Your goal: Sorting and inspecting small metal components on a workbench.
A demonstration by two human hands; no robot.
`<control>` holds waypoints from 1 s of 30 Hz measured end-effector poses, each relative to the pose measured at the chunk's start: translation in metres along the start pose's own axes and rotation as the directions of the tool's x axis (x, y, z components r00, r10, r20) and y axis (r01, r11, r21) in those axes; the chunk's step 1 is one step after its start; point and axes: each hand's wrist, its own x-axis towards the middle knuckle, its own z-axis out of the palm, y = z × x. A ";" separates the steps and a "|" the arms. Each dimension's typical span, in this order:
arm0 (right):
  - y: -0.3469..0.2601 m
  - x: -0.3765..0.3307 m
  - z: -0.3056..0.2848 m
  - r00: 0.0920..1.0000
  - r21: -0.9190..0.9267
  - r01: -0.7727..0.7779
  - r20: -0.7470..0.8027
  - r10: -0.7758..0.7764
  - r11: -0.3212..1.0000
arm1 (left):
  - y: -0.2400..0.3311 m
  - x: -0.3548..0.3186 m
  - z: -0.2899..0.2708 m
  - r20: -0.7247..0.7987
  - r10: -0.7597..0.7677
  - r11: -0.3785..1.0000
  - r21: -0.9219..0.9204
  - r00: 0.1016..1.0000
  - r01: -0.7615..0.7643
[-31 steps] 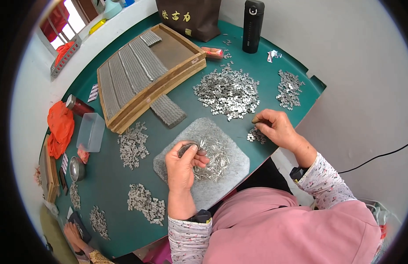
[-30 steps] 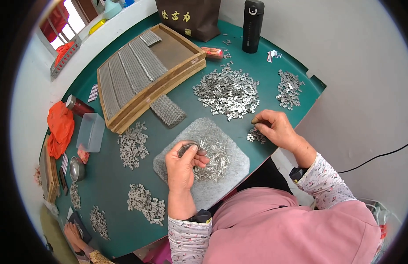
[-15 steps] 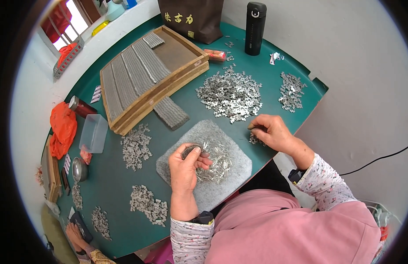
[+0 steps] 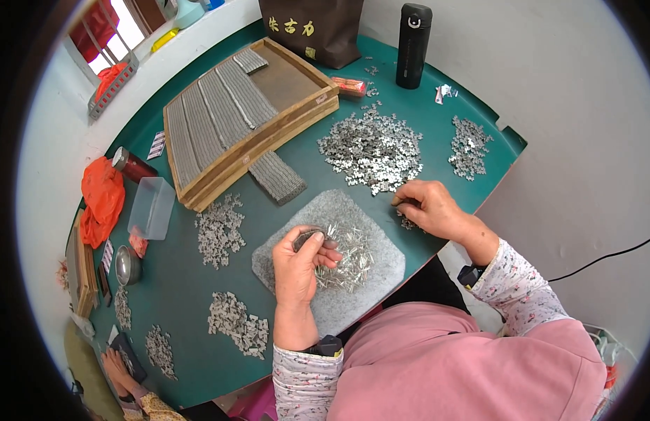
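My left hand (image 4: 295, 270) is closed over a grey felt pad (image 4: 370, 295), with a dark grey ridged piece (image 4: 307, 240) between thumb and fingers. Below its fingertips, thin shiny metal pins (image 4: 353, 263) lie scattered on the pad. To the right, my right hand (image 4: 437, 210) is lowered to the green table, thumb and forefinger pinched together. Whatever they grip is hidden. Beneath those fingers shows part of a small heap of metal pieces (image 4: 407, 222). A large heap of small silvery metal pieces (image 4: 374, 151) lies just beyond the pad.
A wooden tray (image 4: 258, 154) holds rows of grey ridged strips; a loose strip (image 4: 278, 177) lies beside it. More heaps of pieces (image 4: 237, 325) are spread leftward. A black flask (image 4: 413, 45) and brown bag (image 4: 311, 31) stand behind. Another person's hands (image 4: 122, 372) are at lower left.
The whole view has shifted slightly. My right hand's fingers have moved a little over the small heap; my left hand keeps its hold on the dark grey piece.
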 end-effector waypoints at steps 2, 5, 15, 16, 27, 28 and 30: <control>-0.007 -0.003 -0.004 0.987 0.115 -0.137 0.097 0.126 0.984 | 0.000 0.000 -0.001 0.002 -0.001 1.000 0.009 1.000 0.001; -0.003 -0.008 -0.005 0.989 -0.040 0.101 0.113 -0.096 0.994 | 0.001 0.001 0.000 0.006 0.000 1.000 0.012 1.000 -0.001; -0.047 0.006 0.025 0.982 0.137 0.185 -0.044 -0.181 0.973 | -0.002 0.000 0.005 0.004 -0.002 0.997 0.083 1.000 0.001; -0.054 0.008 0.031 0.982 0.140 0.190 -0.045 -0.186 0.972 | -0.002 -0.001 0.004 0.009 0.006 0.997 0.081 1.000 -0.006; -0.067 0.026 0.059 0.990 0.266 0.115 0.051 -0.133 0.957 | -0.002 -0.001 0.000 0.046 -0.025 0.998 0.058 0.999 0.023; -0.065 0.026 0.060 0.994 0.285 0.087 0.043 -0.103 0.955 | -0.002 0.000 0.000 0.058 -0.035 0.999 0.023 0.998 0.034; -0.064 0.027 0.060 0.994 0.298 0.075 0.049 -0.093 0.952 | -0.001 0.000 0.000 0.071 -0.045 0.999 -0.011 0.996 0.046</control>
